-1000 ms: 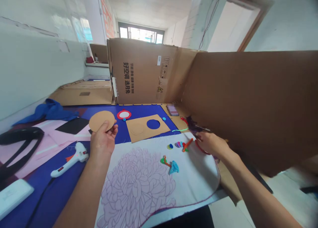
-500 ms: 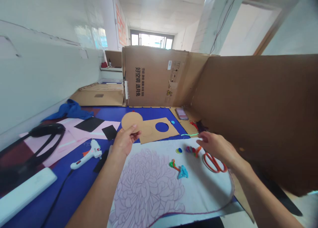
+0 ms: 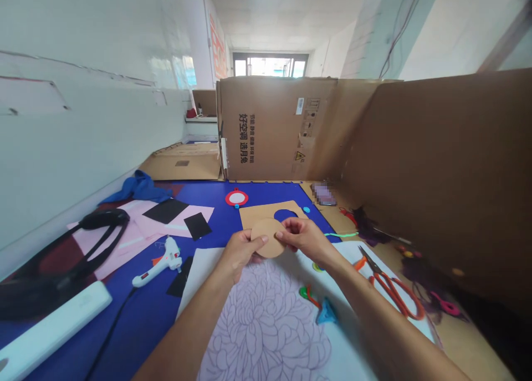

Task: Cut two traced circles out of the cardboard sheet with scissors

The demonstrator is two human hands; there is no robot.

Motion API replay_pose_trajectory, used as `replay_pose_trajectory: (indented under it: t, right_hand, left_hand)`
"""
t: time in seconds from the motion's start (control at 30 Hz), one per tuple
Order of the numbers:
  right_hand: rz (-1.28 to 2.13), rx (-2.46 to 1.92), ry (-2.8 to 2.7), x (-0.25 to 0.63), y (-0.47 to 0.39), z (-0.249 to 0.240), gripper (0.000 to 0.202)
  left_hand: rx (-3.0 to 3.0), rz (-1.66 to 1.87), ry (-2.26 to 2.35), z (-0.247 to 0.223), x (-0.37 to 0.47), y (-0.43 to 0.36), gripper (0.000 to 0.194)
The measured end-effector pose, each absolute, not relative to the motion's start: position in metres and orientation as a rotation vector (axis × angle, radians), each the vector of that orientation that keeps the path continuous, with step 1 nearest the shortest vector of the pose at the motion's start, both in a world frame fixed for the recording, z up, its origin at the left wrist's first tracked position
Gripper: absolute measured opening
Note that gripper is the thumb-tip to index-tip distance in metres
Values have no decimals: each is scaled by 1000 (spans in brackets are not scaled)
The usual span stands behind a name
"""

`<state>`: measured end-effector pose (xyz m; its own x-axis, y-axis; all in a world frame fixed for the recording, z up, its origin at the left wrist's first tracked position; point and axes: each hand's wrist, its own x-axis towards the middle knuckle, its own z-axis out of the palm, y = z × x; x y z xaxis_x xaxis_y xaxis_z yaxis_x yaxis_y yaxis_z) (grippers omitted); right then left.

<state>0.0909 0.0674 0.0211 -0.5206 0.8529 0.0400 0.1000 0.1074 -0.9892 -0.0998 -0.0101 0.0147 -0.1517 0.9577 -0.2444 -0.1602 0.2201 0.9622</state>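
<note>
A round cardboard disc (image 3: pixel 268 243) is held up over the flower-printed white cloth (image 3: pixel 266 320). My left hand (image 3: pixel 241 252) grips its left edge, thumb on top. At the right edge, my right hand (image 3: pixel 300 236) pinches the disc between thumb and fingers. Just behind lies the cardboard sheet (image 3: pixel 253 214) with a round hole, partly hidden by the disc and my right hand. Scissors with orange handles (image 3: pixel 393 287) rest to the right of my right forearm. A small blue and green piece with an orange stem (image 3: pixel 326 312) lies on the cloth.
At left are a white glue gun (image 3: pixel 160 264), black card pieces (image 3: pixel 198 226), pink paper (image 3: pixel 141 220) and a white power strip (image 3: pixel 54 331). A red-rimmed round piece (image 3: pixel 236 198) lies behind. Tall cardboard walls (image 3: pixel 274 132) close off the back and right. A phone (image 3: pixel 324 194) lies at back right.
My right hand has come left from near the scissors and now holds the disc's right edge. The disc has moved right and lower in view, uncovering the red-rimmed piece.
</note>
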Motion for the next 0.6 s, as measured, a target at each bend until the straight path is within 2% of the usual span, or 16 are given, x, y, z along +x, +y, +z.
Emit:
replay_pose_trajectory:
  t: [0.2,0.6]
  right_hand:
    - [1541,-989,-1641,95,66,5,41]
    - [1476,-1033,-1585,94,69,3,42]
  left_hand:
    - [805,1316,1396,13,-101,-7,16]
    - [782,1392,1405,10,-101,-3,18]
